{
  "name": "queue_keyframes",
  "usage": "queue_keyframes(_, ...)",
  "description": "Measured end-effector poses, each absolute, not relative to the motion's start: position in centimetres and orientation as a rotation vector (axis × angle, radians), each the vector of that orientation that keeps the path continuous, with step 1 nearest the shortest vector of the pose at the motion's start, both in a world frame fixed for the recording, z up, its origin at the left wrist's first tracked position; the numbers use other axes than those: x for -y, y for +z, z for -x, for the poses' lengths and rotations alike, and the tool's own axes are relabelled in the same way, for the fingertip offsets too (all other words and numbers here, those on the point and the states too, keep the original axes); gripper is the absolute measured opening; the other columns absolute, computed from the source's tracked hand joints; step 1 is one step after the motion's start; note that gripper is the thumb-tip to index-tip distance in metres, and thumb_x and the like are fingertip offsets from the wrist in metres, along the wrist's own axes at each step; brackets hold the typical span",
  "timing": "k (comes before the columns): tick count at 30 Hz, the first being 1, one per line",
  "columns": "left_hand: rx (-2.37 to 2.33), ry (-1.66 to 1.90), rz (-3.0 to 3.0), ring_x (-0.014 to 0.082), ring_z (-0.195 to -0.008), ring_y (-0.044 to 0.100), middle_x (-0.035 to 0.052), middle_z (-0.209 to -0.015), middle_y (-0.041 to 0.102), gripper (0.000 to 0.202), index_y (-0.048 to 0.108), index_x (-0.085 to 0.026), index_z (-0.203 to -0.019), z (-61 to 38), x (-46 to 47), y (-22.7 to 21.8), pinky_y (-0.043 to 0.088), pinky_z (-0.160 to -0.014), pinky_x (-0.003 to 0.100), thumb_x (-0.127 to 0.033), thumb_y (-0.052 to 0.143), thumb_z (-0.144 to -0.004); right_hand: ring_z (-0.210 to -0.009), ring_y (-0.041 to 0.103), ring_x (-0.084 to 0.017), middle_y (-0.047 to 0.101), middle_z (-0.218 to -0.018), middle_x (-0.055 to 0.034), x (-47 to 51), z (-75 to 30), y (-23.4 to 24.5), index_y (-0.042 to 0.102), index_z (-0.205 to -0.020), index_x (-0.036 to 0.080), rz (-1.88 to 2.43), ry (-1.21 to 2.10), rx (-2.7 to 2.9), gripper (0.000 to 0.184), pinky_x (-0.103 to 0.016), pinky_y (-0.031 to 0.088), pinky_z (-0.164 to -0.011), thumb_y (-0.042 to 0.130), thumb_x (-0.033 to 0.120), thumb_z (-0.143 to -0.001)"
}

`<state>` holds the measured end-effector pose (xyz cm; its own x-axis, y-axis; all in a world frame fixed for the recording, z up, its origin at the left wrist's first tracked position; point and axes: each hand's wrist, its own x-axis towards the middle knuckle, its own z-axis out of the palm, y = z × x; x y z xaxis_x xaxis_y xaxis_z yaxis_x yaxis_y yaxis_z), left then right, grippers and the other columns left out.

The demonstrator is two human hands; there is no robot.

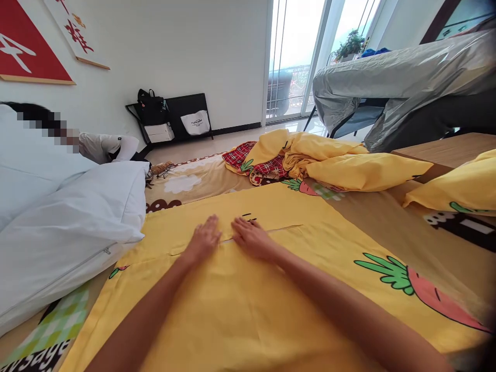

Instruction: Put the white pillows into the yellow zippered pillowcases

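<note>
Two unclenched hands (pixel 203 242) (pixel 251 238), narrowly apart, on yellow cloth (pixel 232 294), white pillow (pixel 93 212) against left edge

Over on the wall, the red scroll (pixel 46 59) is showing big white brushstrokes, a character running off the left edge and defying a sure reading. Right beside it, the white scroll (pixel 85 54) is carrying red brushed characters: the lower one is looking like 难 or perhaps 维, too stylised to settle, while the one above is slipping out past the top edge. Down by the wall, the white tote (pixel 196 123) is wearing dark lettering, too small to make out. And at the bottom left, the sheet (pixel 36 359) is flashing white letters on black, seemingly spelling "saye", with more lettering getting cut off around it.
</note>
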<state>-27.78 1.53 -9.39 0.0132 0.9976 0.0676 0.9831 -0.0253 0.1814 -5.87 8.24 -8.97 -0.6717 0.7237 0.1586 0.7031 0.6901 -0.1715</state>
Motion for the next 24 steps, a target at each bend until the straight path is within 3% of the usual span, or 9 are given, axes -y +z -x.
queue_keyframes(4,-1.938,0.200,-2.359,0.0179,-0.145,0.022,0.0042,-0.157,0.024,0.056,0.026,-0.022,-0.150,24.0,-0.1,-9.7,0.018,-0.119,0.044,-0.041,0.023,-0.098,-0.142,0.028,-0.020,0.032,-0.153,-0.0077,-5.5,5.8,-9.9,0.036,-0.147,0.019,0.884,0.297,2.740,0.052,-0.045,0.025,-0.113,0.019,0.036,-0.101)
queue_keyframes(16,-1.980,0.189,-2.278,0.0178,-0.146,0.018,0.0022,-0.158,0.020,0.054,0.029,-0.026,-0.149,26.0,1.3,-9.1,0.018,-0.119,0.047,-0.043,0.022,-0.098,-0.142,0.026,-0.020,0.028,-0.154,-0.0072,-5.6,3.8,-9.1,0.038,-0.146,0.029,0.856,0.244,2.835,0.049,-0.047,0.024,-0.114,0.023,0.044,-0.101)
queue_keyframes(24,-1.931,0.175,-2.265,0.0178,-0.146,0.017,0.0022,-0.159,0.019,0.055,0.028,-0.028,-0.149,26.7,1.6,-8.6,0.016,-0.119,0.047,-0.047,0.020,-0.098,-0.142,0.027,-0.021,0.029,-0.154,-0.0078,-5.7,3.9,-8.9,0.037,-0.147,0.028,0.868,0.234,2.852,0.050,-0.046,0.024,-0.114,0.024,0.044,-0.101)
